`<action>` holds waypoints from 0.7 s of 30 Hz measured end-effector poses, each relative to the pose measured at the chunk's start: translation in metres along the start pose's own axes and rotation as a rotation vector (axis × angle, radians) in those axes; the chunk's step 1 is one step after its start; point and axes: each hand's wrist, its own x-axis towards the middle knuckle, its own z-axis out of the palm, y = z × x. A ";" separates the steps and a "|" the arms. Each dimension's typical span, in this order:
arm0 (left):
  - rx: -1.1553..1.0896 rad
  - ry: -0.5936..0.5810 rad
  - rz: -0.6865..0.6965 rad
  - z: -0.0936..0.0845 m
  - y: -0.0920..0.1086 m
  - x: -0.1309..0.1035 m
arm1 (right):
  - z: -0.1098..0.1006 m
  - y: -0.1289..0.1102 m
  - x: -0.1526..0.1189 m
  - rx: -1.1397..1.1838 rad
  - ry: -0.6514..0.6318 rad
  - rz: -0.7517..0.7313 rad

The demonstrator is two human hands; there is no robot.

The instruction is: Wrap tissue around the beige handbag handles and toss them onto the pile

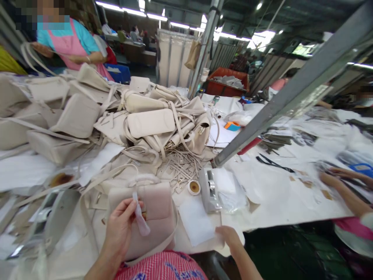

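Note:
A pale beige handbag (157, 202) lies in front of me, against the red-striped cloth at my waist. My left hand (124, 217) is closed, thumb and fingers pinching a strip of thin white wrapping (142, 223) over the bag's front, beside a small gold-coloured fitting (144, 214). At the table's front edge, my right hand (229, 236) has its fingers pressed together at the right edge of the white paper sheets (196, 223); its thumb is mostly hidden. A grey tape dispenser (210, 190) and a small round pot of brown stuff (194, 187) stand just beyond the sheets.
Beige handbags (151, 122) are heaped across the back and left, with loose straps (180, 165) before them. A slanting metal post (271, 105) rises from the table. One co-worker (70, 42) handles straps at far left; another's arms (346, 184) reach in at right.

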 end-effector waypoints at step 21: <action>0.297 0.033 0.558 -0.005 -0.043 -0.003 | 0.069 -0.278 -0.036 0.000 -0.565 -0.579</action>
